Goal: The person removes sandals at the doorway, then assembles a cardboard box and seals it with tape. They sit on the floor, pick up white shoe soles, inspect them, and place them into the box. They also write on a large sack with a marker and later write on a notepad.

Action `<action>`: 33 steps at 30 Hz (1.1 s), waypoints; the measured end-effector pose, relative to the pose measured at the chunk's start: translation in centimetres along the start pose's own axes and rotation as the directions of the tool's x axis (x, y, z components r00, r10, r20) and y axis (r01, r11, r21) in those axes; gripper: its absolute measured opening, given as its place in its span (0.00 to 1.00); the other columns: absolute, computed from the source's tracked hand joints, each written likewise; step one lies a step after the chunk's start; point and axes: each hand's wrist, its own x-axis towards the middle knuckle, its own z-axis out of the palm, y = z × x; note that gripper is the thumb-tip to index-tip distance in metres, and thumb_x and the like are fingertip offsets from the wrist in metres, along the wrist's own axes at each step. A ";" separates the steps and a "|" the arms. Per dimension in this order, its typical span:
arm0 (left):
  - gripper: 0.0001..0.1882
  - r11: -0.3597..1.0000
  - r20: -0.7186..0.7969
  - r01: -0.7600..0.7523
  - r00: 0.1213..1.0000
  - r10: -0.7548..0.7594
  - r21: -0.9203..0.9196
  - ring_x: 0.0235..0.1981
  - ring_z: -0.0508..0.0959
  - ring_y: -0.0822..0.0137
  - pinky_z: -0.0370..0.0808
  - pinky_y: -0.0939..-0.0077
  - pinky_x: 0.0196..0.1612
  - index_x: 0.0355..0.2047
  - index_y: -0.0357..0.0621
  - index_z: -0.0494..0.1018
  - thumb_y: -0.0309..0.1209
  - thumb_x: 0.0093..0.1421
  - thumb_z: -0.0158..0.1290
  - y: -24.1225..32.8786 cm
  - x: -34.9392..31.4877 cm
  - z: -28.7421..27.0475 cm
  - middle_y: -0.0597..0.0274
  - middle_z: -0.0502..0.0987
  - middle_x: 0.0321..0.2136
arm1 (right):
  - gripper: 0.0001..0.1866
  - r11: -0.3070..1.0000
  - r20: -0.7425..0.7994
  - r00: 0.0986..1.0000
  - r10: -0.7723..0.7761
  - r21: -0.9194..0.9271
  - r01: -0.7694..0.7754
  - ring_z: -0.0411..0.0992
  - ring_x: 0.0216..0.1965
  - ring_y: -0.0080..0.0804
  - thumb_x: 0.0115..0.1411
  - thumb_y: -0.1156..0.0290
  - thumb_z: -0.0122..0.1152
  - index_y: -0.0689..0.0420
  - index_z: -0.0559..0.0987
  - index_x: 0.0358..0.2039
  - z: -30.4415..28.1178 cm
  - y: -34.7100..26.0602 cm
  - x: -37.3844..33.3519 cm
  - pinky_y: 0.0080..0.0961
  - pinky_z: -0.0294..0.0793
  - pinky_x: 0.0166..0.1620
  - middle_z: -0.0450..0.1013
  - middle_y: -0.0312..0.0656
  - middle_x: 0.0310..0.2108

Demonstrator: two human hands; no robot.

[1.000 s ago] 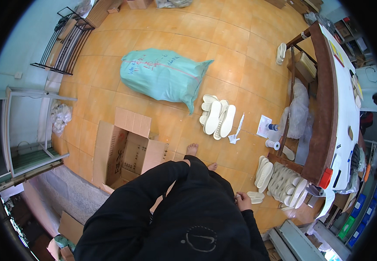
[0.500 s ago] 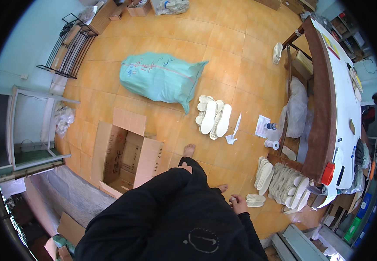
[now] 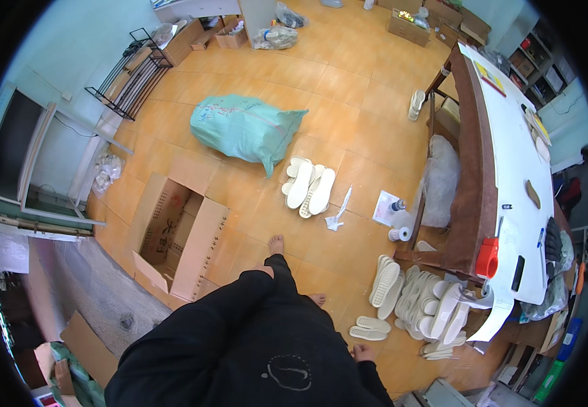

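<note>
My right hand point(image 3: 363, 353) hangs low beside my black clothing, its fingers curled; what they hold, if anything, is hidden. Close to it on the floor lies a pair of cream shoe soles point(image 3: 370, 328). Beyond that are a larger heap of stacked soles point(image 3: 429, 305) and another small stack point(image 3: 385, 285). A patch of skin at the knee appears to be my left hand point(image 3: 265, 270), with its fingers not distinguishable. Ahead, a bundle of cream soles point(image 3: 309, 188) rests on the tiles. An open cardboard box point(image 3: 199, 247) stands to the left.
A stuffed green sack point(image 3: 243, 129) lies ahead. Beside the soles are a white scrap point(image 3: 335, 220), a paper sheet point(image 3: 383, 207) and a thread spool point(image 3: 398, 234). A long white-topped table point(image 3: 511, 169) runs along the right. A black rack point(image 3: 128, 81) stands far left.
The view has shifted, so the far floor shows more and nearby things sit further left. My right hand appears lower in the picture, with less of it showing.
</note>
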 end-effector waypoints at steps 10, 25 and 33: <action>0.18 0.823 0.169 -0.442 0.897 0.408 0.356 0.48 0.76 0.46 0.73 0.59 0.51 0.43 0.38 0.77 0.34 0.59 0.46 5.1 -4.8 -3.0 0.41 0.74 0.47 | 0.11 0.928 0.004 0.999 0.038 0.370 -0.037 0.68 0.13 0.29 0.61 0.68 0.55 0.63 0.75 0.38 -3.0 -0.1 3.2 0.25 0.67 0.15 0.73 0.42 0.22; 0.14 0.804 0.186 -0.578 0.813 0.552 0.139 0.30 0.80 0.51 0.76 0.62 0.38 0.31 0.41 0.78 0.37 0.49 0.57 9.9 -6.3 -14.5 0.50 0.80 0.26 | 0.14 0.620 0.038 0.633 -0.773 -0.168 0.767 0.76 0.37 0.41 0.57 0.66 0.61 0.60 0.79 0.41 -4.0 -31.6 -2.6 0.32 0.74 0.44 0.77 0.47 0.33; 0.10 0.473 -0.077 -0.621 0.652 0.754 -0.625 0.18 0.76 0.68 0.72 0.75 0.22 0.32 0.40 0.77 0.35 0.58 0.54 18.7 -12.6 -21.5 0.57 0.78 0.19 | 0.26 0.264 0.103 0.274 -0.956 -0.099 0.959 0.74 0.43 0.42 0.59 0.75 0.55 0.61 0.63 0.59 -5.7 -42.9 -8.9 0.34 0.73 0.47 0.72 0.50 0.44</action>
